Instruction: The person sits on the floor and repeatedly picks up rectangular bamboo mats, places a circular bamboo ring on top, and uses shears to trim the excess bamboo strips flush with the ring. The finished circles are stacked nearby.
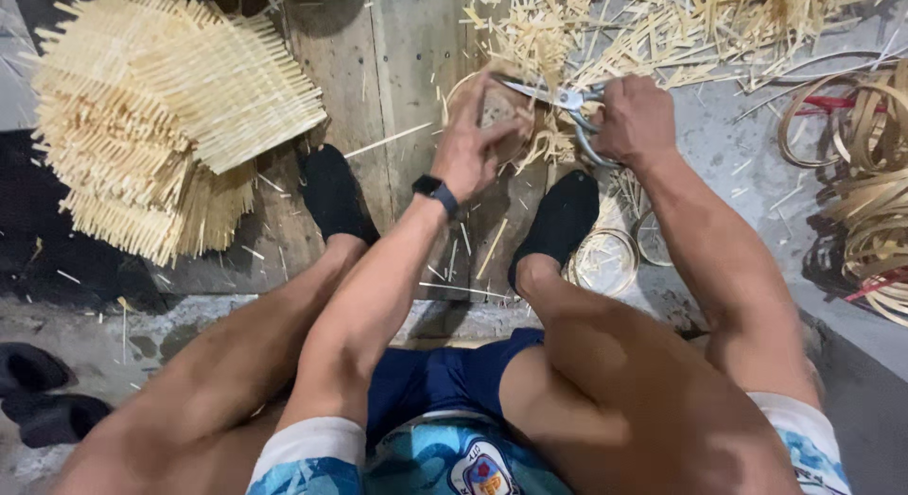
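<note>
My left hand (470, 140), with a black watch on its wrist, holds a small round woven basket piece (497, 109) with loose straw ends sticking out. My right hand (632, 119) grips metal scissors (564, 100) whose blades reach left onto the basket's rim. Both hands work above a wooden board (397, 60) between my feet in black shoes (333, 192).
A tall stack of woven bamboo pieces (156, 107) with bristling ends lies at the left. Cut straw scraps (662, 27) litter the floor beyond the hands. Coiled bamboo strips (865, 164) sit at the right, and small rings (605, 260) lie by my right foot.
</note>
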